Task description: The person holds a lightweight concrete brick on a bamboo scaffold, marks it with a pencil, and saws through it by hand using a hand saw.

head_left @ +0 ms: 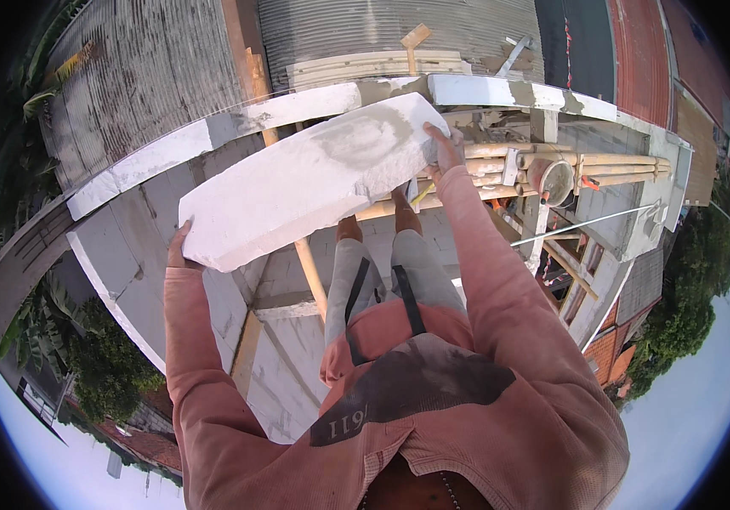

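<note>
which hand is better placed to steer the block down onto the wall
Right, probably. The right hand grips the far end of the large white lightweight masonry block, nearest the white block wall top. The left hand supports the near end.

block (305,183): white aerated concrete, matt, chalky, rough, grey mortar smear on top
wall (212,136): same white blocks, grey mortar joints
poles (603,161): bare bamboo, smooth
roof (144,68): corrugated metal, dull, weathered
sleeve (501,289): pink knitted cloth, matt
bucket (552,180): mortar-caked
</note>
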